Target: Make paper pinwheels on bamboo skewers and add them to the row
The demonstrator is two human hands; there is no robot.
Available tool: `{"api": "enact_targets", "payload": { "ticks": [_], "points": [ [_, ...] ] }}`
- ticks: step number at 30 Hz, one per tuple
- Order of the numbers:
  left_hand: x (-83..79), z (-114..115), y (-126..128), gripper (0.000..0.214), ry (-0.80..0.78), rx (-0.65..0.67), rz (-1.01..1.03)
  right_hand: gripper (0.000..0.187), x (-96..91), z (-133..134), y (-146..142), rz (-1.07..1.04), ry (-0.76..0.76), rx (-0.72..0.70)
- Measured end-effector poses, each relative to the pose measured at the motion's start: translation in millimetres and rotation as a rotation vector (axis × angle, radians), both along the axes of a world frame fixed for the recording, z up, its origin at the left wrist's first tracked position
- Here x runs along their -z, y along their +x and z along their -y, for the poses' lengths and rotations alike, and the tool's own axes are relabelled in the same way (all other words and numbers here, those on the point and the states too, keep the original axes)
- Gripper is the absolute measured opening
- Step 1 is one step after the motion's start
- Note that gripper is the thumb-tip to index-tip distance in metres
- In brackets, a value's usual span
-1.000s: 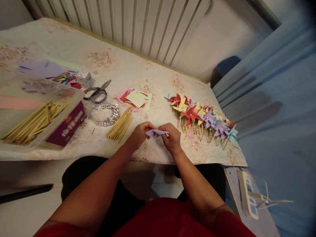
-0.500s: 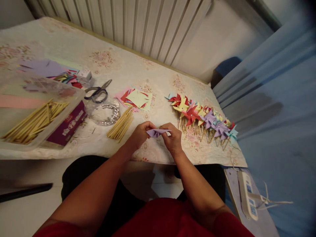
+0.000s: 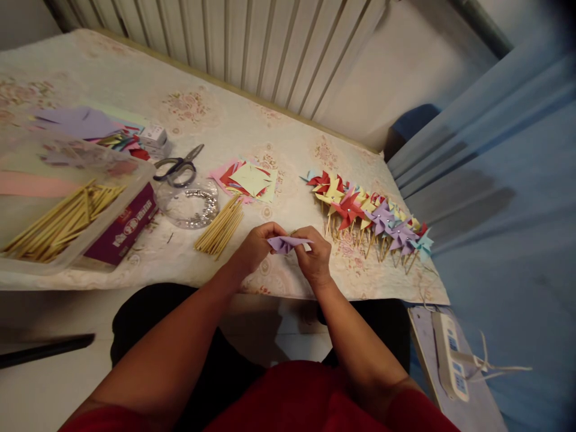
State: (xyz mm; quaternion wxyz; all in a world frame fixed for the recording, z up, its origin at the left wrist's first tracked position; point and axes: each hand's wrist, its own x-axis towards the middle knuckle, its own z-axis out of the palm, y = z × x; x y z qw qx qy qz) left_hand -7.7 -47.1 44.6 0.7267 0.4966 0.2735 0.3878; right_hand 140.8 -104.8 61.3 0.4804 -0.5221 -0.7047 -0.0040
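Note:
Between both hands, above the table's front edge, is a purple paper pinwheel (image 3: 284, 243), its blades partly folded. My left hand (image 3: 262, 243) pinches its left side. On the other side, the fingers of my right hand (image 3: 314, 249) are closed on the same paper. A small tan bit, perhaps a stick end, shows at the top between the fingertips; the rest is hidden. Left of my left hand lies a bundle of thin wooden sticks (image 3: 219, 228). Behind it is a stack of cut paper squares (image 3: 252, 180). To the right, finished-looking pinwheels (image 3: 348, 207) on sticks lie in a row.
A clear plastic box (image 3: 45, 267) with sticks stands at the left. Scissors (image 3: 180, 167) lie by a round clear dish (image 3: 189, 207) of small shiny pins. Purple paper sheets (image 3: 78, 122) are behind the box. A power strip (image 3: 451, 357) sits at the lower right.
The purple paper has tipped slightly, so more of its face shows. Both hands keep their hold at nearly the same spot.

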Motion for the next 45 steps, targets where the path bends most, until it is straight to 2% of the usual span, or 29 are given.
{"api": "enact_targets", "payload": {
  "ticks": [45],
  "points": [
    [-0.5,1.5,0.8,0.013,-0.018,0.008,-0.027,0.011,2.2,4.0,0.1,-0.038,-0.045,0.009]
  ]
}}
